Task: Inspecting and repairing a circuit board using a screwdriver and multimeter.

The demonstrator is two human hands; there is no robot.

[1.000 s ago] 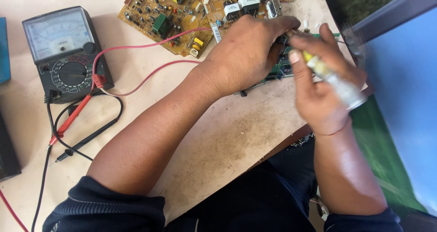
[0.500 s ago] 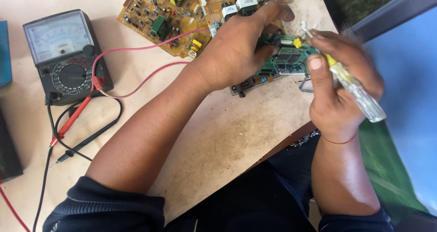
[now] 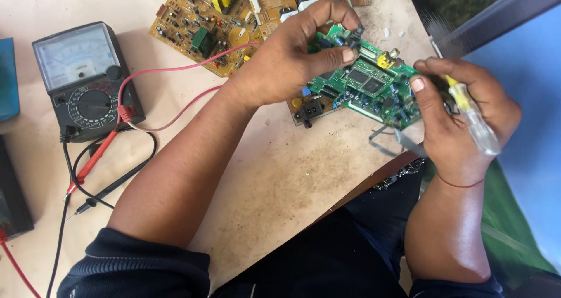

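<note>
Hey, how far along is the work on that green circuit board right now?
Looks done: the green circuit board is lifted off the table, above the tan board. In hand: the left hand pinches its top edge, while the right hand grips its right end and a clear-handled screwdriver. Left: the multimeter and its probes lie untouched.

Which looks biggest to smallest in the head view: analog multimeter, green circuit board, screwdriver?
1. Analog multimeter.
2. Green circuit board, partly hidden by the left hand; it is lifted nearer the camera, so ranks 1 and 2 are unsure.
3. Screwdriver, in the right hand.
</note>
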